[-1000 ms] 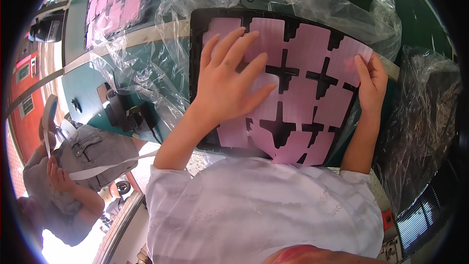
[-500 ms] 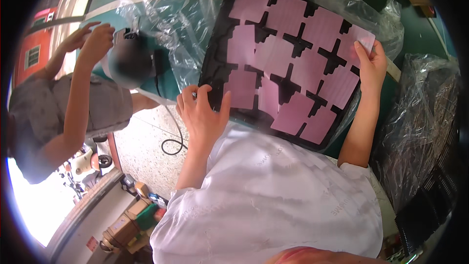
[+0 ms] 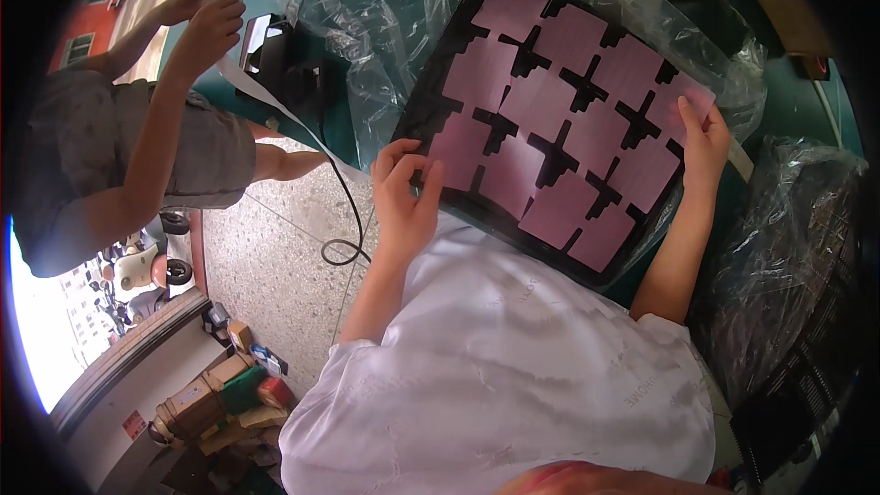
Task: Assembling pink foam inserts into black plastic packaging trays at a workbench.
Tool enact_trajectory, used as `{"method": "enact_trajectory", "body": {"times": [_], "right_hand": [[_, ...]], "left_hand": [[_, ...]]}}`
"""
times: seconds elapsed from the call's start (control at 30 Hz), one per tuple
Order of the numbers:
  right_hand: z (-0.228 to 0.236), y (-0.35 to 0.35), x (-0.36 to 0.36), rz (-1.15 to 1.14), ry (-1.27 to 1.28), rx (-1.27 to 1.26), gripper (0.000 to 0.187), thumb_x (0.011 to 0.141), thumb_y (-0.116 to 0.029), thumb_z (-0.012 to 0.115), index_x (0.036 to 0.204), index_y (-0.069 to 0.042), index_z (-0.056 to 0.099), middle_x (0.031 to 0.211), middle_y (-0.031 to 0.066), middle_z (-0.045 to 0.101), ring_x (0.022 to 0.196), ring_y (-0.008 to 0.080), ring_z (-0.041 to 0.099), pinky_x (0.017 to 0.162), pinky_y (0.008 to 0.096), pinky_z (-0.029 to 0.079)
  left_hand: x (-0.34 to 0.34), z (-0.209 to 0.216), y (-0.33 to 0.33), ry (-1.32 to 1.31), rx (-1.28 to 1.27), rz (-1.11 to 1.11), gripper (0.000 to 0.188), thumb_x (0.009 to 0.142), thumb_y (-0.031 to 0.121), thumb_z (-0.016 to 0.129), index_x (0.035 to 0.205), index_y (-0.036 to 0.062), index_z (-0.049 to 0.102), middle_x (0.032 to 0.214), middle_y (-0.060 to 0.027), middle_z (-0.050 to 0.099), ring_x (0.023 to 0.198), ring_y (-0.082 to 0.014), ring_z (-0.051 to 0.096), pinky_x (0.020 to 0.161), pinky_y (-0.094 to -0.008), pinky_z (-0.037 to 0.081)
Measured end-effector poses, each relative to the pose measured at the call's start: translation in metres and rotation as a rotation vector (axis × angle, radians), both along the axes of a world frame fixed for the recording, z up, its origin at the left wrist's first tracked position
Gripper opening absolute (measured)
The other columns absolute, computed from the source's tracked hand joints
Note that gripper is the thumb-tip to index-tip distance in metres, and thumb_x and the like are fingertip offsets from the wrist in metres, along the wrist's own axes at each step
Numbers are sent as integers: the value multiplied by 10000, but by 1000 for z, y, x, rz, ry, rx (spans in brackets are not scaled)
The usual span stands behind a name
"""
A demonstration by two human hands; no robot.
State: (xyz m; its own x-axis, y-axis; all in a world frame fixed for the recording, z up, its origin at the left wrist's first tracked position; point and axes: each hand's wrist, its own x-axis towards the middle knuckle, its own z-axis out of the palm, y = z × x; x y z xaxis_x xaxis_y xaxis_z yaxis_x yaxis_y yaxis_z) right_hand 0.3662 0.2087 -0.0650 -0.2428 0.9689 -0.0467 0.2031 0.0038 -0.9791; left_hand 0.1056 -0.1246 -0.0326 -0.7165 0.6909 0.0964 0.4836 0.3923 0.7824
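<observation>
A black plastic tray (image 3: 429, 105) with stepped, cross-shaped gaps is tilted in front of my chest. Rows of pink rectangular sheets (image 3: 550, 115) fill its pockets, and one near the middle of the lower row catches the light. My left hand (image 3: 403, 197) is at the tray's lower left corner, fingers curled over the edge and thumb along the near side. At the far right corner, my right hand (image 3: 704, 142) grips the tray, its thumb pressing on the corner sheet (image 3: 689, 96). The undersides of my fingers there are hidden.
Clear plastic film (image 3: 367, 64) lies around the tray on the green table (image 3: 335, 124), and more is bunched at right (image 3: 770, 247). A co-worker's hand (image 3: 215, 32) holds a white strip near a black device (image 3: 289, 69). A looped cable (image 3: 348, 229) hangs over the speckled floor.
The tray has shifted slightly right in view. Sheets at its left and lower middle, askew before, now lie straighter in their pockets. My left fingers have closed in on the corner.
</observation>
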Motion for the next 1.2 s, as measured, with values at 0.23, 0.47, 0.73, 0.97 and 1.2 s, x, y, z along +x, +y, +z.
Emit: {"method": "enact_trajectory", "body": {"times": [0.23, 0.47, 0.73, 0.97, 1.2], "right_hand": [[-4, 1, 1, -18, -87, 0, 240, 966, -152, 754, 1111, 39, 747, 955, 62, 760, 838, 105, 692, 779, 254, 538], [-4, 5, 7, -69, 24, 26, 180, 954, -80, 754, 1098, 29, 749, 962, 38, 749, 840, 89, 670, 785, 226, 508], [-13, 12, 12, -53, 14, 26, 205, 962, -73, 747, 1130, 43, 742, 1046, 57, 754, 928, 100, 685, 846, 231, 527], [-14, 13, 15, -62, -14, 25, 215, 961, -67, 749, 1141, 50, 739, 1061, 63, 753, 942, 99, 685, 860, 233, 528], [-12, 13, 13, -69, -11, 27, 223, 954, -77, 764, 1134, 55, 744, 1038, 50, 748, 914, 93, 675, 844, 227, 521]], "left_hand": [[-16, -12, -13, -54, -23, 100, 176, 932, 153, 732, 887, -12, 692, 1145, -146, 638, 1050, -297, 582, 918, -381, 452], [-22, -18, -9, 65, -112, 159, 166, 907, 196, 761, 851, 46, 717, 1473, -219, 490, 1285, -419, 449, 1092, -498, 353], [-23, -18, -9, 105, -157, 159, 177, 882, 192, 775, 823, 35, 720, 1481, -223, 495, 1329, -429, 428, 1108, -499, 346], [-23, -21, -7, 127, -145, 161, 170, 855, 180, 793, 797, 36, 724, 1473, -234, 499, 1331, -430, 430, 1106, -502, 347], [-22, -22, -6, 165, -138, 159, 165, 835, 165, 802, 747, 52, 720, 1467, -243, 498, 1326, -432, 441, 1098, -495, 357]]}}
